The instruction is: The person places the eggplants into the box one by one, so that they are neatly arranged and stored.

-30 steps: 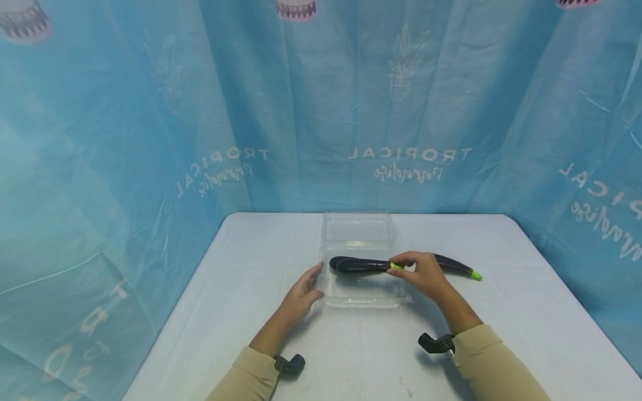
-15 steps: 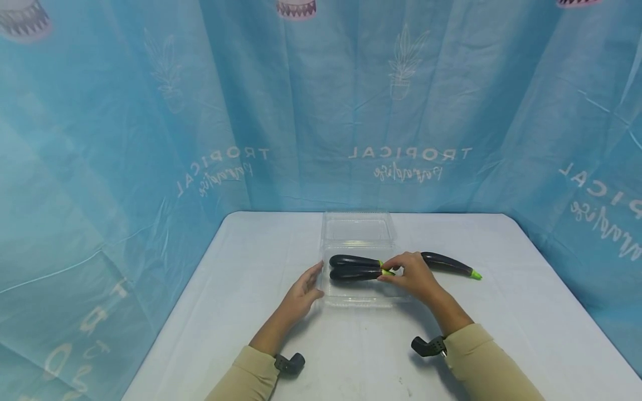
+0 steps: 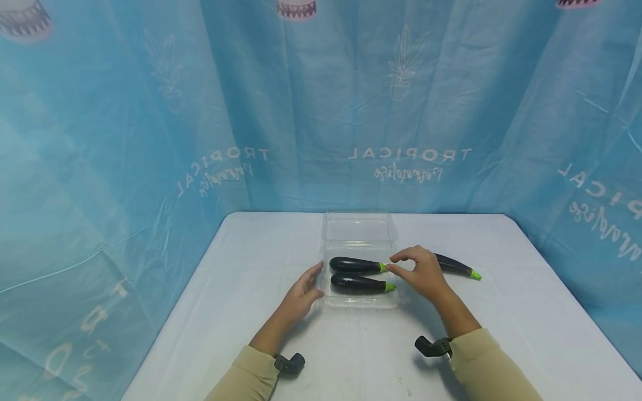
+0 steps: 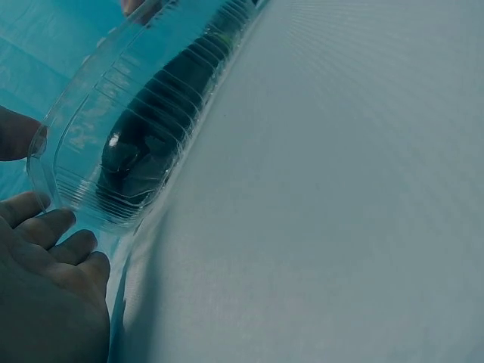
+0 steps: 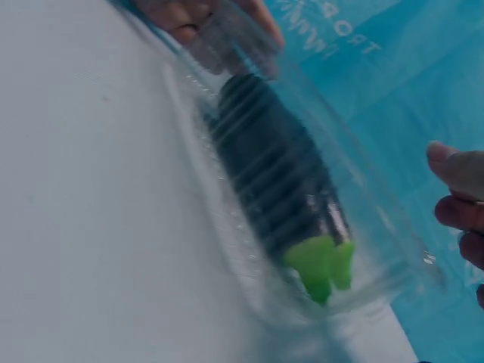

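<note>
The right hand (image 3: 420, 273), thumb and finger parted, holds nothing near the rear eggplant (image 3: 354, 264); the left hand (image 3: 300, 296), spread, touches the clear box (image 3: 363, 302). That eggplant and the front eggplant (image 3: 358, 283) lie inside. Apparently unfinished: the third eggplant (image 3: 453, 265) lies outside on the counter (image 3: 351, 351), lid (image 3: 357, 229) open.

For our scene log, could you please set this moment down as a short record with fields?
Box: clear plastic, lid open at the far side
Left hand: touching the box's left side
Right hand: at the box's right end, holding nothing
Contents: far eggplant and near eggplant, green stems pointing right
Outside: third eggplant on the white table, partly hidden by the right hand
Backdrop: blue curtain
</note>
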Tool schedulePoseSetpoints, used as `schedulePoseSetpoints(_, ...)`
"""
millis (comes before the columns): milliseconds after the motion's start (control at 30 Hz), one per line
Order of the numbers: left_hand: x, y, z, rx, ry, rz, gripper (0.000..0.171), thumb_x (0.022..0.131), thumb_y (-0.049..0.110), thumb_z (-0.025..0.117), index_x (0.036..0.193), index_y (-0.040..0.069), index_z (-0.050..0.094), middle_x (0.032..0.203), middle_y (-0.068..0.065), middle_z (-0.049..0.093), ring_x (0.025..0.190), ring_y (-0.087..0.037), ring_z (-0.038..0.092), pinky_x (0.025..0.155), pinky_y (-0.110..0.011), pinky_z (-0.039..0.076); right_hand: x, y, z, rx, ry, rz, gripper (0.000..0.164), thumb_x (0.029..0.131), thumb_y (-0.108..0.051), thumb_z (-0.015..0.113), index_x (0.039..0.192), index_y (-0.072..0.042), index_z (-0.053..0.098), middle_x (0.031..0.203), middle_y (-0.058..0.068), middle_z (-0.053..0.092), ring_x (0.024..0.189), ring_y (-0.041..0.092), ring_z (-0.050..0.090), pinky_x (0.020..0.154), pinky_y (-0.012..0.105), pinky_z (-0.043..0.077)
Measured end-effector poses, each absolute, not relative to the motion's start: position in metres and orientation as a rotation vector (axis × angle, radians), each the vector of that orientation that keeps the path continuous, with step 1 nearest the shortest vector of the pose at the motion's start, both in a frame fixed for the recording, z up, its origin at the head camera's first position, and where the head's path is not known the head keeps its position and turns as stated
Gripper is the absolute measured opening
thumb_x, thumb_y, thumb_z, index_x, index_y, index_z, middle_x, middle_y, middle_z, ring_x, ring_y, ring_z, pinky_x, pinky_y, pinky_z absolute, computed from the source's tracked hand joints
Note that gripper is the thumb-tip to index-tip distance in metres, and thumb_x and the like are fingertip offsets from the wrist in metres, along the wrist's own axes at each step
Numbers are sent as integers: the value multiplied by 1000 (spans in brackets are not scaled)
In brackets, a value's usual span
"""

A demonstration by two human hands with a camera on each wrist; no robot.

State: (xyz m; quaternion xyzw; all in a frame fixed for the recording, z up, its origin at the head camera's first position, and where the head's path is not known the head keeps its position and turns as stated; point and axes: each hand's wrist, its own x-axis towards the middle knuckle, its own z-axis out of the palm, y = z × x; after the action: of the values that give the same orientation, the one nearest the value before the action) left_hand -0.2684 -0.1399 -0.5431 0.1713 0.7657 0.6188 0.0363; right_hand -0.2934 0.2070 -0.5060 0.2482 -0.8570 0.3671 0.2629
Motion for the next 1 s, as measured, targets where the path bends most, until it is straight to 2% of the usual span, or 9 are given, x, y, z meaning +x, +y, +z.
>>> schedulePoseSetpoints(133, -268, -140, -542, 519, 2357, 1887, 73, 92, 1, 60, 162, 8, 39, 169, -9, 32, 155, -29, 28, 124, -44, 26, -286, 220, -501, 552, -2235, 1099, 16, 84, -10, 90, 98, -8, 82, 96, -3, 76, 92, 24, 67, 74, 44, 55)
schedulePoseSetpoints(267, -268, -141, -541, 514, 2377, 1875, 73, 92, 2, 59, 162, 8, 39, 169, -8, 32, 154, -29, 29, 123, -44, 27, -280, 232, -502, 465, -2189, 1200, 15, 87, -8, 88, 100, -8, 82, 98, 0, 75, 96, 18, 66, 82, 30, 55)
schedulePoseSetpoints(500, -268, -141, -543, 519, 2359, 1877, 73, 93, 2, 58, 162, 7, 38, 169, -9, 31, 155, -29, 28, 123, -45, 27, -273, 256, -510, 406, -2167, 1276, 14, 89, -4, 85, 102, -7, 81, 101, 7, 75, 94, 12, 67, 80, 29, 58)
schedulePoseSetpoints(633, -268, -140, -544, 512, 2350, 1885, 73, 93, 2, 59, 162, 8, 38, 169, -9, 31, 155, -28, 28, 123, -43, 27, -272, 273, -507, 334, -2198, 1248, 13, 91, -7, 84, 104, -7, 81, 102, 6, 77, 93, 6, 67, 82, 24, 56)
schedulePoseSetpoints(867, -267, -139, -542, 520, 2338, 1911, 74, 92, 2, 61, 162, 7, 39, 168, -8, 33, 155, -27, 28, 123, -42, 27, -272, 307, -492, 284, -2250, 1243, 23, 94, -11, 82, 115, -4, 79, 111, 12, 77, 102, 7, 67, 95, 16, 48)
schedulePoseSetpoints(1000, -268, -140, -543, 528, 2327, 1917, 74, 92, 2, 62, 161, 8, 40, 168, -7, 33, 155, -27, 28, 124, -43, 26, -272, 329, -488, 191, -2320, 1249, 37, 96, -21, 81, 128, -5, 74, 125, 14, 73, 117, 10, 65, 102, 13, 44)
